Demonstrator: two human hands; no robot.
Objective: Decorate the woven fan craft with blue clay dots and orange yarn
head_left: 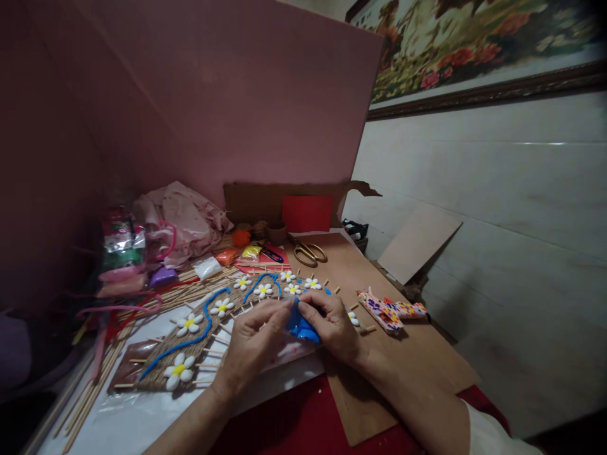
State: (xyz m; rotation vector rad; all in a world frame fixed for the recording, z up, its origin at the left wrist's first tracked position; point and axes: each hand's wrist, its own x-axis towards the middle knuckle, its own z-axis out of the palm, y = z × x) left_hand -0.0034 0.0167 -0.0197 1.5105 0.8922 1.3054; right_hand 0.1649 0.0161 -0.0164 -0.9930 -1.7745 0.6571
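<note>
My left hand and my right hand meet in front of the craft piece, both with closed fingers. Between them is a small plastic packet of blue modelling clay. My right thumb and fingers grip its top, and the left fingertips pinch its clear edge. Just beyond lies an arched twine-wound piece with short sticks poking out along its edges. White flowers with yellow centres, such as this clay flower, sit on it. A wavy blue clay strip runs along its surface.
Gold-handled scissors lie on the brown board, with a floral-patterned object at right. Clay packets, including a purple one, and long thin sticks crowd the left. A red card stands at the back.
</note>
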